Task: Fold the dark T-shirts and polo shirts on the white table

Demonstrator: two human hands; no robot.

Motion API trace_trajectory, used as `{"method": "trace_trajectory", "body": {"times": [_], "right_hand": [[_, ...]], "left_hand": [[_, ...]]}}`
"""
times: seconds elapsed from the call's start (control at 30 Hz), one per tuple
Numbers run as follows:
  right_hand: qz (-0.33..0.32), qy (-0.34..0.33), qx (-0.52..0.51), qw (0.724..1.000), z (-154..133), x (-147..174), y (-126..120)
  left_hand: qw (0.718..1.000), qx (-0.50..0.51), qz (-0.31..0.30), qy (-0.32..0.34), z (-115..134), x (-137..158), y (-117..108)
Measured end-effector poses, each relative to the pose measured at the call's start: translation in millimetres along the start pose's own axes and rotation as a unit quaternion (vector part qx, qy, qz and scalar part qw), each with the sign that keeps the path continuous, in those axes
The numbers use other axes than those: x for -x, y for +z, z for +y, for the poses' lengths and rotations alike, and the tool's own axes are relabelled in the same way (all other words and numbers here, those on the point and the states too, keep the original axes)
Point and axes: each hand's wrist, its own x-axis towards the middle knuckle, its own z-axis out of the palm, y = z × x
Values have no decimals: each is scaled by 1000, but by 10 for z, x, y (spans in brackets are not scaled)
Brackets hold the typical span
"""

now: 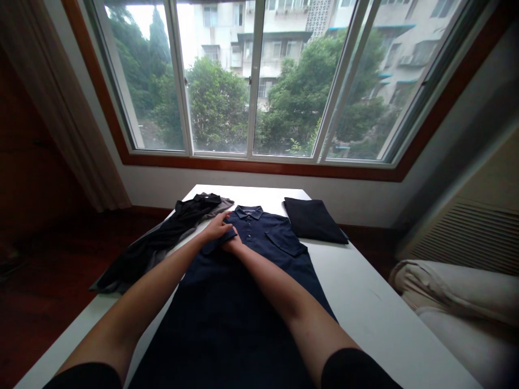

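Note:
A navy collared shirt (249,286) lies spread on the white table, its buttoned collar at the far end. The sleeve on the right is folded inward over the chest. On the left side of the shirt, my left hand (219,227) rests near the shoulder with its fingers stretched out over the cloth. Just below and to the right of it, my right hand (233,243) is closed on the left-side sleeve (214,244), which is turned in over the body. My fingertips there are partly hidden by the sleeve. The hands are close together.
A heap of black and grey clothes (162,243) lies along the table's left edge. A folded black garment (314,219) sits at the far right of the white table (357,292). Beyond are a window (251,156) and a curtain (77,124). Rolled beige bedding (462,286) stands right.

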Motion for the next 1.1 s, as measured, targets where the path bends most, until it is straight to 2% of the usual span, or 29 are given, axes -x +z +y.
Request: {"method": "trace_trajectory", "body": {"times": [0.1, 0.2, 0.3, 0.37, 0.43, 0.53, 0.6, 0.77, 0.93, 1.1], "right_hand": [[-21, -1, 9, 1000, 104, 193, 23], [-41, -11, 6, 999, 333, 443, -65], [-5, -4, -10, 1000, 682, 710, -250], [41, 50, 0, 998, 972, 882, -359], [61, 134, 24, 989, 1277, 1044, -408], [26, 242, 32, 969, 1661, 1252, -353], [-6, 268, 23, 963, 1820, 1338, -266], [-24, 264, 14, 964, 1940, 1261, -111], [-30, 281, 2, 959, 2000, 1035, -156], [-36, 292, -2, 956, 2002, 999, -204]], "left_hand": [[996, -78, -3, -49, -191, 91, 185], [985, -158, -28, -57, -381, 197, 288], [976, -207, -36, -55, -499, 297, 346], [966, -247, -41, -61, -538, 334, 378], [959, -268, -52, -70, -561, 333, 402], [946, -303, -79, -81, -598, 267, 419], [931, -340, -96, -89, -633, 199, 422], [906, -394, -113, -102, -717, 32, 397], [894, -410, -99, -149, -792, -113, 276], [889, -412, -87, -183, -829, -196, 169]]}}
